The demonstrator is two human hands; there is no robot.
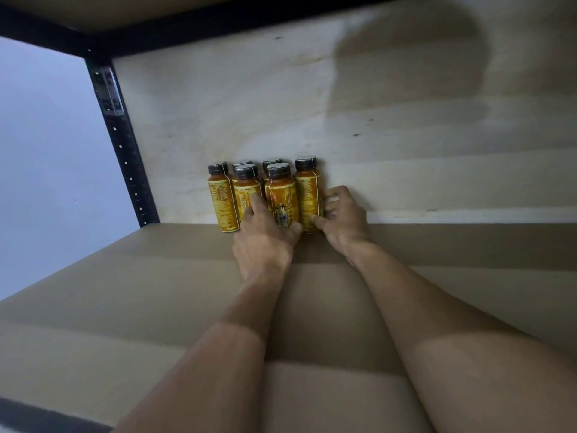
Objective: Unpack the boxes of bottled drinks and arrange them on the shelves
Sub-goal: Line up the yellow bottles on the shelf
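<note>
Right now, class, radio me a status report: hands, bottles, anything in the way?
Left hand grips picture-label bottle. Right hand grips rightmost bottle. Six bottles upright, clustered against back panel. No obstruction seen beside them.

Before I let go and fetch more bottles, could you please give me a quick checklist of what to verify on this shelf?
1. All six bottles upright: ok.
2. All caps on: ok, six dark ones show.
3. Group touching the back panel: cannot tell.
4. Labels matching: not ok, only the picture-label bottle shows its picture.
5. Hands free: not ok, left hand holds the picture-label bottle, right hand grips the rightmost bottle.
6. Room on the shelf to the right: ok.
</note>
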